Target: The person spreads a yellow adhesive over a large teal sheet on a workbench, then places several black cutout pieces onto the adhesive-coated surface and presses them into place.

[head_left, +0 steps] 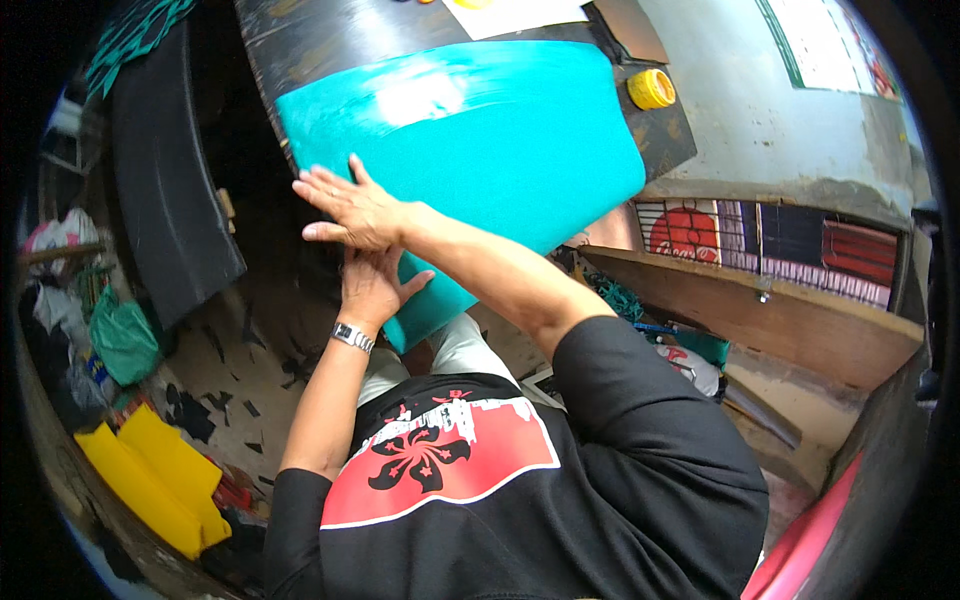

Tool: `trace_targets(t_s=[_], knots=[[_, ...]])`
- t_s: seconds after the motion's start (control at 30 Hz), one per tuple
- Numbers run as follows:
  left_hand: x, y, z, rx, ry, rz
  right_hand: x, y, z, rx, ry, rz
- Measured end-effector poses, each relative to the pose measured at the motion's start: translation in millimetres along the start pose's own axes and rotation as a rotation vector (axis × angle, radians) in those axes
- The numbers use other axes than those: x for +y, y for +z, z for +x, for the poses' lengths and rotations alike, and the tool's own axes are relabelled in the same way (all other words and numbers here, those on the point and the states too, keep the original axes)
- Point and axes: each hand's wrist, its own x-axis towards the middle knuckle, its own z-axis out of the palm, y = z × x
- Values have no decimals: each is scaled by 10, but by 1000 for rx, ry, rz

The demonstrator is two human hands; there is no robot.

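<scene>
A large teal sheet [500,150] lies over the dark table and droops past its near edge toward my lap. Along its far side runs a smooth, shiny band. My right hand [355,210] reaches across to the sheet's left edge, open, with fingers spread and nothing in it. Just below it, my left hand [375,285], with a metal watch [352,337] on the wrist, is at the sheet's near left edge. Its thumb stretches out over the teal material; the right hand partly hides its other fingers.
On the dark table [310,45] stands a yellow tub [651,89] at the right, near a white sheet [515,15]. A long black panel [170,170] is at the left. Yellow material [155,480], a green bag [122,338] and dark scraps lie lower left. A wooden board [760,315] is at right.
</scene>
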Motion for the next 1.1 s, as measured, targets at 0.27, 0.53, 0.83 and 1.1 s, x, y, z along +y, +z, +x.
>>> trace_targets(t_s=[0.27,0.53,0.83,1.1], knots=[[328,-20,317,131,-218,135,1545,-1891,-2070,884,559,270],[375,48,457,137,-298,338,3965,-3399,-3484,834,1276,-139],[328,93,455,138,-295,393,5076,-3717,-3288,380,1193,125],[354,77,469,135,-306,390,4512,-4008,-3399,379,1372,-211]])
